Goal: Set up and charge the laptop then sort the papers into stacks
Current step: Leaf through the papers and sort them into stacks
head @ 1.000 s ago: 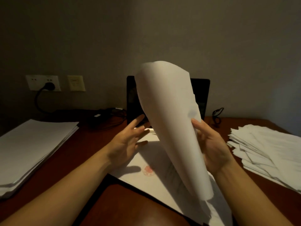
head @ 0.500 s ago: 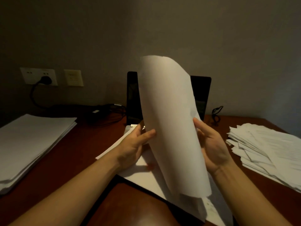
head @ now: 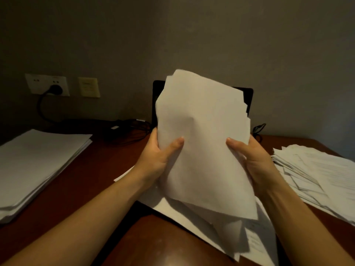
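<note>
A bundle of white sheets stands upright in front of me, its top edges uneven. My left hand grips its left edge with the thumb on the front. My right hand grips the right edge the same way. More loose papers lie flat on the desk under the bundle. Behind it the open black laptop is mostly hidden; only its screen's corners show. A neat white stack lies at the left and a ragged printed stack at the right.
A black plug sits in the wall socket, its cable running to a dark adapter and cords on the red-brown desk. A second wall plate is beside it. Another dark cable lies right of the laptop.
The single curled sheet held by my right hand has become a bundle facing me. My left hand, open a second ago, now grips its left edge.
</note>
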`<state>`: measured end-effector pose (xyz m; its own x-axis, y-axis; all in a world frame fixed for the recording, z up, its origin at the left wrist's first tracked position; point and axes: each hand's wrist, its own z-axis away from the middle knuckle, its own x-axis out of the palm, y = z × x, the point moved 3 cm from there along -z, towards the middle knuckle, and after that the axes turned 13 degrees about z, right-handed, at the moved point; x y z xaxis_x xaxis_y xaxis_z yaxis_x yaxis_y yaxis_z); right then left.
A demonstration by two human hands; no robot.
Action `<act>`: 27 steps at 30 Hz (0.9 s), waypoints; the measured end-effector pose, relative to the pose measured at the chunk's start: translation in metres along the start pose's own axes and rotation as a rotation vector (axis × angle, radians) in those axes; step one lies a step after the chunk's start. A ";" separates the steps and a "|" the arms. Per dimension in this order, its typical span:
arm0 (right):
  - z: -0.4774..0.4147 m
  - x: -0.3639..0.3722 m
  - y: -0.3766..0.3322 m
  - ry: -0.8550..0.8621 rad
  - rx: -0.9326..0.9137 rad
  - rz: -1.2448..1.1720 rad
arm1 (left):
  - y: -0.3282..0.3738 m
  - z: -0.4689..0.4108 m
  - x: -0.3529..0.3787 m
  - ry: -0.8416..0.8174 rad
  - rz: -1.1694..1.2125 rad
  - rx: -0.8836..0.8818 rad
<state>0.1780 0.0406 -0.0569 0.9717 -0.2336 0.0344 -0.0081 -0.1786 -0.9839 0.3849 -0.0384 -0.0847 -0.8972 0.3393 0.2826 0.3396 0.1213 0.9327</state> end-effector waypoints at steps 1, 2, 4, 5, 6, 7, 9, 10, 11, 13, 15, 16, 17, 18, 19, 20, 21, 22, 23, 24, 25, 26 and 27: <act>-0.001 -0.003 -0.002 0.035 -0.018 0.018 | 0.008 0.001 0.002 -0.002 -0.030 0.035; -0.002 -0.005 -0.004 0.070 -0.034 0.033 | 0.016 0.002 0.003 -0.014 -0.030 0.063; -0.003 -0.009 -0.005 0.142 -0.047 0.042 | 0.030 0.003 0.003 -0.046 0.043 0.058; -0.004 -0.010 -0.005 0.177 -0.040 0.028 | 0.033 0.002 0.002 -0.058 0.102 0.030; -0.004 -0.010 -0.003 0.205 -0.022 0.011 | 0.034 0.001 -0.001 -0.056 0.153 -0.008; -0.005 -0.009 -0.001 0.225 0.006 -0.002 | 0.032 0.000 -0.004 -0.039 0.180 -0.058; -0.010 -0.010 0.008 0.207 0.076 -0.012 | 0.020 0.002 -0.011 -0.016 0.170 -0.211; -0.012 -0.010 0.014 0.171 0.114 0.002 | 0.012 0.005 -0.013 -0.012 0.134 -0.290; -0.013 -0.009 0.019 0.125 0.155 0.043 | 0.005 0.006 -0.016 -0.005 0.086 -0.352; -0.011 -0.008 0.025 0.006 0.222 0.177 | -0.005 0.006 -0.024 0.033 -0.011 -0.400; -0.010 -0.009 0.028 -0.091 0.255 0.275 | -0.004 0.004 -0.031 0.052 -0.055 -0.386; -0.010 -0.012 0.029 -0.108 0.264 0.297 | -0.002 0.004 -0.034 0.037 -0.068 -0.393; -0.011 -0.014 0.029 -0.105 0.261 0.305 | 0.000 0.005 -0.037 0.014 -0.080 -0.414; -0.012 -0.017 0.028 -0.087 0.245 0.317 | 0.003 0.006 -0.039 -0.012 -0.085 -0.442; -0.014 -0.020 0.027 -0.058 0.222 0.342 | 0.004 0.008 -0.042 -0.028 -0.081 -0.466; -0.016 -0.022 0.027 -0.032 0.197 0.372 | 0.005 0.010 -0.043 -0.032 -0.069 -0.481; -0.018 -0.023 0.028 -0.008 0.179 0.394 | 0.006 0.010 -0.043 -0.023 -0.072 -0.481; -0.018 -0.023 0.030 0.015 0.174 0.404 | 0.006 0.011 -0.043 -0.014 -0.098 -0.468; -0.018 -0.022 0.032 0.046 0.179 0.400 | 0.006 0.012 -0.041 -0.017 -0.140 -0.457; -0.019 -0.021 0.036 0.086 0.187 0.392 | 0.006 0.013 -0.038 -0.030 -0.173 -0.459; -0.019 -0.020 0.039 0.134 0.190 0.403 | 0.005 0.014 -0.035 -0.057 -0.183 -0.474; -0.019 -0.020 0.041 0.189 0.190 0.443 | 0.005 0.015 -0.033 -0.084 -0.175 -0.498; -0.019 -0.019 0.041 0.237 0.184 0.489 | 0.005 0.016 -0.033 -0.102 -0.168 -0.520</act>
<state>0.1547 0.0195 -0.0951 0.7854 -0.4593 -0.4150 -0.3816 0.1687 -0.9088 0.4204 -0.0339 -0.0928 -0.8865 0.4465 0.1216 -0.0128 -0.2864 0.9580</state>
